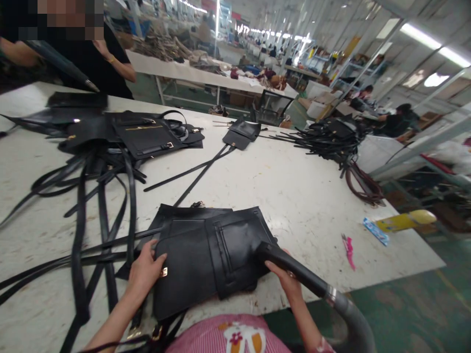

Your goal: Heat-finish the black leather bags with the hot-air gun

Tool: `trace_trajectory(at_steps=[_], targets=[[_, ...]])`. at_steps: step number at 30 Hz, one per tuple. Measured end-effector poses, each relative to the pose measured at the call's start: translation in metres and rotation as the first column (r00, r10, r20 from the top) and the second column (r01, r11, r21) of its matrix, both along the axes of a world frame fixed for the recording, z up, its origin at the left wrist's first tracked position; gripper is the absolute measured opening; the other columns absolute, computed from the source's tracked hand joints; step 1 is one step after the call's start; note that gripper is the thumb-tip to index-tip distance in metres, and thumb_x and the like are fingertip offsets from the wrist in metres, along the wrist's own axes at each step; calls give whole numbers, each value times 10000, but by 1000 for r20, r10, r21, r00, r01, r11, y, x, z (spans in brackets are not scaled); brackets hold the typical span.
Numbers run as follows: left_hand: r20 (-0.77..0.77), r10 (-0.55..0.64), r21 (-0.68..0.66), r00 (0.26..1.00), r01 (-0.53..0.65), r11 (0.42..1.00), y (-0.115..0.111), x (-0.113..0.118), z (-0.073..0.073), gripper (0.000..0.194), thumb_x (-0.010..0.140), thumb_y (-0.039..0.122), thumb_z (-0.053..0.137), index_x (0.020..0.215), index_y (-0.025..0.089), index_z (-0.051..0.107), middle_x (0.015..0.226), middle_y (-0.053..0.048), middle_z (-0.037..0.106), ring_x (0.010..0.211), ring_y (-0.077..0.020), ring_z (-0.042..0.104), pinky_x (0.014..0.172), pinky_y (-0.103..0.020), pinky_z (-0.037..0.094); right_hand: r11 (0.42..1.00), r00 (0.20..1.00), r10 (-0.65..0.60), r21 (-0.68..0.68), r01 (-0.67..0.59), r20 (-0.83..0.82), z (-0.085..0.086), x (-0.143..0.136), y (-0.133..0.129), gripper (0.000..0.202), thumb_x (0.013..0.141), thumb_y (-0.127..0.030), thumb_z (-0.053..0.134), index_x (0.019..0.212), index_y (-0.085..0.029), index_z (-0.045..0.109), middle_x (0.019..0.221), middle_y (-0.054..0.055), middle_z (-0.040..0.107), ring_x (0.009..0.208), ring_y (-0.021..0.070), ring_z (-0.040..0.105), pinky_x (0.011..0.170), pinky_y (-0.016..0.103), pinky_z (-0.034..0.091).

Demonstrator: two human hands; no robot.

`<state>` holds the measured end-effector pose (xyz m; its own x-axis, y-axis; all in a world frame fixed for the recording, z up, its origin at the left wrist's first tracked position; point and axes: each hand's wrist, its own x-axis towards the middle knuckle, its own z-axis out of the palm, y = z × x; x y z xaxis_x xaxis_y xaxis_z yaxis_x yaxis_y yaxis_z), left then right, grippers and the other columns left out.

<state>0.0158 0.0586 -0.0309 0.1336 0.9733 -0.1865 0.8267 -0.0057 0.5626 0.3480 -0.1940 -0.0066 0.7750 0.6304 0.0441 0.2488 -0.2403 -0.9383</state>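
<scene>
In front of me on the white table lies a black leather bag [187, 245], flat, with a flap, straps and a small gold clasp [164, 272]. My left hand [147, 267] grips the bag's left edge, the thumb on top beside the clasp. My right hand [285, 274] is closed around a black hose nozzle [294, 264], partly hidden behind it. The nozzle's flat mouth rests at the bag's right part, and a grey hose [349, 314] curves down from it. Long black straps [81, 245] trail to the left of the bag.
Black bags [147, 132] are heaped at the far left, near a person in black [114, 59] holding another nozzle. A small black bag [241, 133] lies mid-table. Piled straps [327, 137] sit back right. Pink snips [349, 252] and a yellow can [405, 220] lie at the right.
</scene>
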Motion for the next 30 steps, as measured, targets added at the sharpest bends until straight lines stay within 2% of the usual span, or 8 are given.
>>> trace_trajectory(at_steps=[2, 4, 8, 13, 18, 22, 26, 30], targets=[[-103, -111, 215, 988, 132, 968, -9, 18, 5, 610, 797, 313, 471, 1370, 122, 393, 1256, -179, 552, 1206, -334, 493, 986, -480, 390, 990, 990, 138, -35, -140, -33, 7, -13, 9, 404, 656, -395, 758, 999, -201, 670, 970, 45, 689, 941, 250, 632, 900, 392, 496], [-149, -298, 316, 943, 331, 889, -17, 44, 8, 610, 832, 320, 441, 1406, 138, 345, 1392, -175, 446, 1312, -318, 377, 1065, -480, 290, 956, 957, 289, -51, -290, -36, 14, -28, 15, 388, 684, -370, 744, 1035, -223, 668, 1025, 43, 673, 991, 251, 619, 925, 385, 477], [-198, -533, 133, 822, 562, 817, -27, 93, -3, 656, 846, 393, 431, 1430, 119, 309, 1457, -169, 402, 1366, -314, 302, 1093, -510, 197, 890, 889, 456, -20, -456, 36, 16, -60, 21, 374, 670, -344, 741, 1025, -237, 687, 971, 32, 686, 935, 251, 626, 850, 365, 501], [-293, -550, 72, 782, 592, 803, -32, 108, -28, 645, 865, 394, 392, 1412, 55, 351, 1496, -187, 333, 1393, -301, 252, 1109, -473, 157, 930, 921, 365, -4, -368, 138, 0, -84, 53, 275, 683, -323, 679, 951, -266, 703, 870, 2, 702, 830, 234, 626, 782, 345, 516], [-266, -577, 71, 773, 612, 788, -31, 102, -30, 627, 873, 359, 392, 1430, 79, 331, 1501, -172, 331, 1406, -285, 233, 1122, -451, 149, 920, 907, 393, -79, -385, 152, 10, -73, 101, 291, 720, -316, 645, 994, -232, 690, 916, 2, 689, 913, 229, 595, 850, 332, 471], [-249, -578, 47, 777, 606, 794, -30, 101, -31, 641, 876, 375, 387, 1442, 85, 308, 1516, -155, 309, 1419, -279, 200, 1135, -447, 123, 882, 867, 472, -106, -460, 161, 20, -62, 81, 239, 707, -272, 664, 941, -241, 702, 853, 0, 697, 850, 218, 592, 797, 312, 476], [-240, -576, 75, 781, 607, 791, -31, 99, -37, 649, 877, 378, 386, 1440, 64, 306, 1516, -171, 298, 1419, -288, 196, 1138, -465, 120, 880, 859, 475, -93, -466, 191, 11, -64, 46, 281, 673, -226, 698, 953, -246, 679, 867, -7, 696, 815, 208, 590, 754, 304, 482], [-236, -582, 123, 778, 618, 776, -30, 97, -44, 655, 873, 385, 398, 1430, 51, 311, 1495, -197, 328, 1406, -307, 233, 1117, -506, 194, 923, 906, 384, -85, -375, 178, -3, -68, 73, 276, 684, -210, 710, 953, -253, 663, 884, -3, 679, 860, 207, 583, 803, 312, 464]])
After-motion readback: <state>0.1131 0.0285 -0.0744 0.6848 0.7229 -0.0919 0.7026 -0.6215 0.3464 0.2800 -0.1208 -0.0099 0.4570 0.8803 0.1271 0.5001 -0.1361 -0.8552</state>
